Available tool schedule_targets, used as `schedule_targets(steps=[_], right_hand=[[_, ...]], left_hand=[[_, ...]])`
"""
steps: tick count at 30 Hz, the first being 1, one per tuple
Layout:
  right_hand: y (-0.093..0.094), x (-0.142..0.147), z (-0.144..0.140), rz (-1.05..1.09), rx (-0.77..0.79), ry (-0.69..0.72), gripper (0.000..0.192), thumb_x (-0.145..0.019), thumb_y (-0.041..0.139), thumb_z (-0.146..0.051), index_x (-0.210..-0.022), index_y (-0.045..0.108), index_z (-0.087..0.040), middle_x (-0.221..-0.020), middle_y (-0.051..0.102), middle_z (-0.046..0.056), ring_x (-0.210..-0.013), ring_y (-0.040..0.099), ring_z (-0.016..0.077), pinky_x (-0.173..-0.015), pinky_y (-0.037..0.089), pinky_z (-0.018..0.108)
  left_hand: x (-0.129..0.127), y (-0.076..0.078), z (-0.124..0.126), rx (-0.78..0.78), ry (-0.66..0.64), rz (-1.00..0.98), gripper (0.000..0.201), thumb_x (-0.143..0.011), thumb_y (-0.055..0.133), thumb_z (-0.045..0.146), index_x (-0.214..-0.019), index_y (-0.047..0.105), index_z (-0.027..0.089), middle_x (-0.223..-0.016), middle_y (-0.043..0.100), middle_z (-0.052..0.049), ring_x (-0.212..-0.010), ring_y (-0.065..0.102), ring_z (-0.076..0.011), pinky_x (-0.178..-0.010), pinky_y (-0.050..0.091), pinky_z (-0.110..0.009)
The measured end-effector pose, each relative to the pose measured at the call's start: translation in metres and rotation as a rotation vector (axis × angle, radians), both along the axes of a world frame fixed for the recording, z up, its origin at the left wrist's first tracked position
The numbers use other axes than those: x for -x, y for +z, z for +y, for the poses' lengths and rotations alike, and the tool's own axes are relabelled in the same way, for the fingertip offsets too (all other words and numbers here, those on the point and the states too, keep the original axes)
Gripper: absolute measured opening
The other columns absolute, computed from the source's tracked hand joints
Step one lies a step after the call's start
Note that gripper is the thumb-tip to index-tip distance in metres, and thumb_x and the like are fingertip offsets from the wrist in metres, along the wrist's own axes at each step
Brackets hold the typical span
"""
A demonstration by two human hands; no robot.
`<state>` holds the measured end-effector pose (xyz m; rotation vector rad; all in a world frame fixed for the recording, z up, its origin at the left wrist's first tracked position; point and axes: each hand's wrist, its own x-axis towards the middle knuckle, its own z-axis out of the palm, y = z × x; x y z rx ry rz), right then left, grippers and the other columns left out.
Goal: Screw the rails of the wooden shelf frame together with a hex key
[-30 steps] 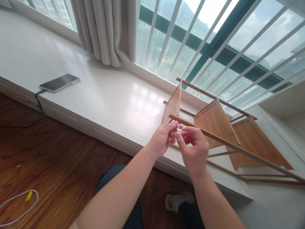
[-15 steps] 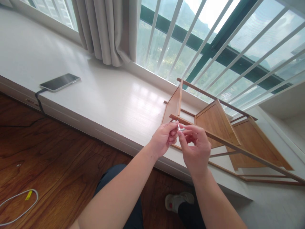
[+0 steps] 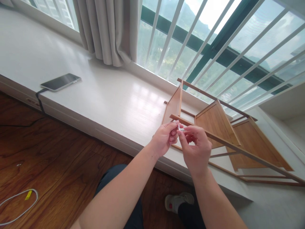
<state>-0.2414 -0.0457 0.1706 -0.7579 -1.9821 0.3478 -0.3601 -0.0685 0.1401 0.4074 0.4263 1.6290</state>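
Two hands, the left hand [image 3: 164, 139] and the right hand [image 3: 197, 146], meet at one small bent metal piece, a hex key [image 3: 179, 127] judging by its shape. The left fingers [image 3: 172, 139] pinch its upper end and the right fingers [image 3: 190, 128] nip its lower part; something so slim probably needs fingertips rather than a full fist, and two grips would keep it from twisting. Right behind the fingertips, the near rail of one wooden shelf rack [image 3: 214, 122] begins; whether they touch it is hard to tell. The rack lies tipped over on the white window ledge [image 3: 114, 101], stretching right of the fingers, perhaps so that its rail end sits within easy reach. Counted out, it shows three wooden panels and two long upper rails. Well left of the fingers lies one tablet [image 3: 61, 82], screen up, with one black cord [image 3: 40, 101] hanging from it over the edge, maybe for charging. Lower left of the fingers, on the floor [image 3: 62, 152], one white cable [image 3: 37, 195] carries one yellow tag [image 3: 29, 195].
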Motion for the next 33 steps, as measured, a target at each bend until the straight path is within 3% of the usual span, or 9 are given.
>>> schedule_targets(steps=[6,17,23,33], right_hand=[[0.006,0.002,-0.004,-0.052,0.013,0.019,0.014,-0.089,0.073,-0.031,-0.082,0.069,-0.021,-0.074,0.071,-0.001,-0.058,0.059,0.0112,-0.057,0.049,0.025],[-0.003,0.005,-0.005,0.016,0.263,0.081,0.021,-0.092,0.069,-0.038,-0.085,0.077,-0.020,-0.074,0.076,0.002,-0.063,0.069,0.0166,-0.062,0.055,0.028],[-0.005,0.006,-0.005,0.012,0.281,0.089,0.022,-0.094,0.068,-0.037,-0.083,0.077,-0.020,-0.071,0.074,0.000,-0.061,0.067,0.0150,-0.061,0.053,0.027],[-0.003,0.000,-0.003,-0.021,0.232,0.094,0.018,-0.091,0.072,-0.036,-0.086,0.076,-0.019,-0.073,0.074,0.001,-0.061,0.066,0.0143,-0.060,0.051,0.026]], left_hand=[[0.000,-0.001,0.000,0.012,0.021,0.017,0.034,-0.082,0.077,0.047,-0.080,0.067,0.014,-0.054,0.037,0.009,-0.046,0.029,-0.0029,-0.043,0.022,-0.016],[-0.001,0.001,0.000,0.063,0.050,0.042,0.043,-0.073,0.083,0.053,-0.075,0.066,0.013,-0.054,0.038,0.008,-0.046,0.032,-0.0035,-0.043,0.025,-0.017],[-0.001,0.003,-0.001,0.059,0.049,0.050,0.039,-0.074,0.082,0.050,-0.075,0.066,0.014,-0.056,0.041,0.007,-0.047,0.036,-0.0052,-0.044,0.031,-0.018],[-0.001,0.001,0.000,0.067,0.075,0.062,0.035,-0.078,0.080,0.046,-0.076,0.067,0.013,-0.055,0.037,0.008,-0.047,0.028,-0.0031,-0.045,0.020,-0.018]])
